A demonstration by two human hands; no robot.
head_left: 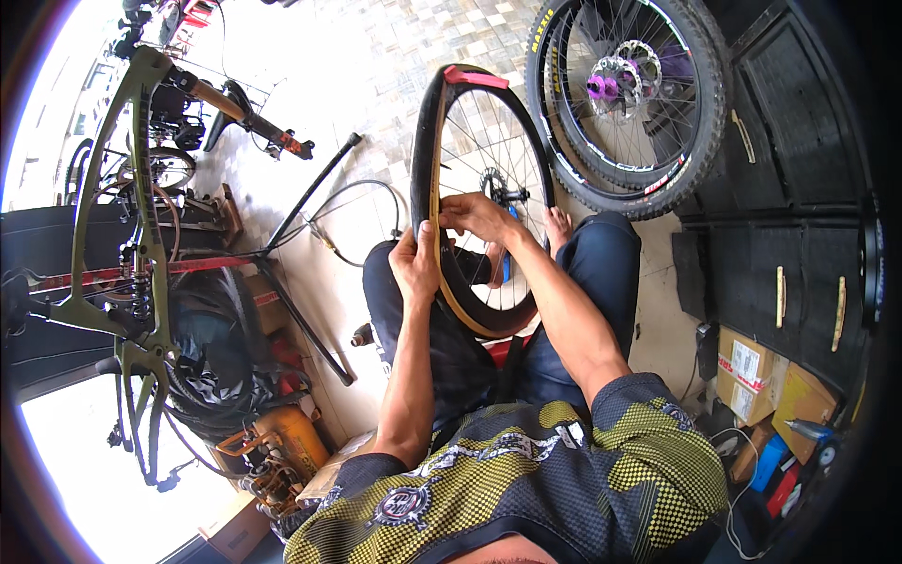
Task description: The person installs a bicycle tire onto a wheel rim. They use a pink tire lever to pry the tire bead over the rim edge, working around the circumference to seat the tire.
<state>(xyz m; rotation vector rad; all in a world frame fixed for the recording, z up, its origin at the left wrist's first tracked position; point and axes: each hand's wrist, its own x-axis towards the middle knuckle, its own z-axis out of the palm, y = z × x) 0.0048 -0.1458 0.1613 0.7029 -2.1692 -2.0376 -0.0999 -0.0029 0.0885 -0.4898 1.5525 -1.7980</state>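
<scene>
A bicycle wheel (pixel 547 155) with a black, tan-walled tyre (pixel 425 155) stands upright between my knees. My left hand (pixel 416 265) is closed round the tyre's near left side, thumb on the tan sidewall. Just above it, my right hand (pixel 477 218) reaches in over the spokes, its bent fingers pinching the inner edge of the tyre; the fingertips are partly hidden. Across the top of the wheel lies a flat pink-red strip (pixel 477 78). Toward the middle of the wheel is a sprocket (pixel 492 181) on the hub.
Two wheels with knobbly tyres (pixel 700 141) lean at the far right beside black cabinets (pixel 742 273). A green bike frame (pixel 146 179) hangs at left, near a black tube (pixel 315 188) and an orange compressor tank (pixel 293 442). Cardboard boxes (pixel 749 376) sit at right.
</scene>
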